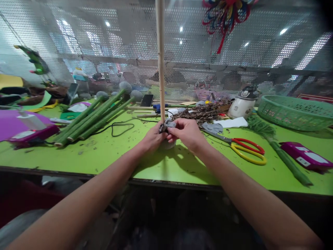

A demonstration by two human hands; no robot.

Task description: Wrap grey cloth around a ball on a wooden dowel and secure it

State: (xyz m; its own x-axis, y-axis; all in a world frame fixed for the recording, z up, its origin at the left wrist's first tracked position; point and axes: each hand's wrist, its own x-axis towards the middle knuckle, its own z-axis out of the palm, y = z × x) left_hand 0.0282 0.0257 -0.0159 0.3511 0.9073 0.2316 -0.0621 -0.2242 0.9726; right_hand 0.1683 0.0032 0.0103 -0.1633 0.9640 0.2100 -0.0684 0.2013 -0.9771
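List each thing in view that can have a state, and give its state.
Wooden stick, upright
Grey material, bunched at the stick's lower part
Left hand, closed on the grey material
Right hand, closed on the grey material
Scissors, lying flat, blades apparently closed
Green stems, lying slanted, grey knobs raised
White adapter, plugged into purple strip
Phone, screen dark
Green twine, loose, tangled
Green basket, upright

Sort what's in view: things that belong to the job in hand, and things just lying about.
Job in hand:
pale, slender wooden stick, upright at the left hand
crumpled soft grey material, pinched by the right hand
probably, red-and-yellow-handled metal scissors
perhaps, green-wrapped sticks with round grey heads

Apparently just lying about:
black rectangular phone
green perforated plastic basket
magenta box with white labels, far right
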